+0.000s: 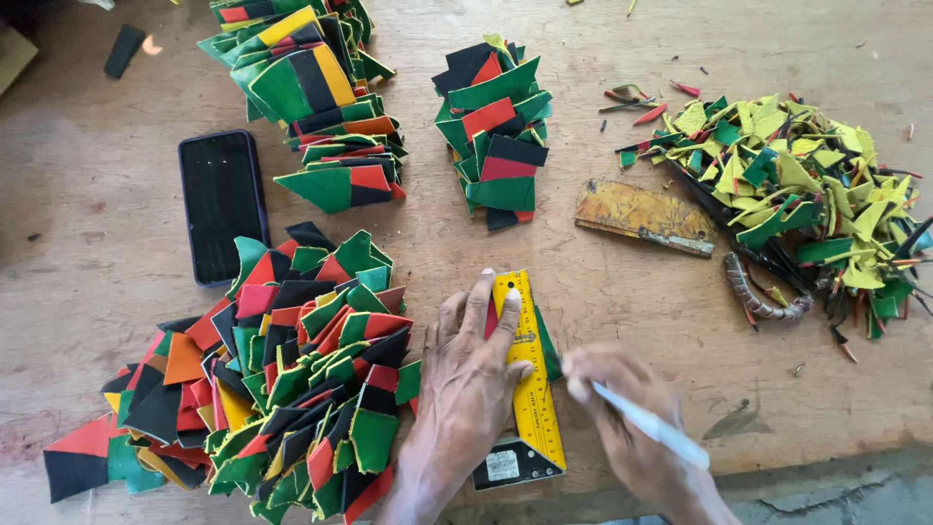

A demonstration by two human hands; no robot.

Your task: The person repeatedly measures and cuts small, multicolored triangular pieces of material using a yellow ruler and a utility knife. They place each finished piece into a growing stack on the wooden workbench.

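Two hands work at the wooden table's (632, 282) near edge: left hand (466, 374) pins a yellow try square (530, 389) flat over a green-and-red leather piece (547, 350), right hand (622, 413) grips a white pen (649, 425), marking underway; steadiness likely matters next.

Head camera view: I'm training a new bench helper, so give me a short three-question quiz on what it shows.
1. True or false: the left hand presses flat on the yellow ruler.
2. What does the right hand hold? A) scissors B) white pen C) black phone
3. Fill in: the heap of yellow and green scraps lies at the table's ____ side, as the camera sees it.

Key:
1. True; its fingers spread over the ruler, which lies on a green, red and black piece.
2. B; the phone lies apart on the wooden table.
3. Right.
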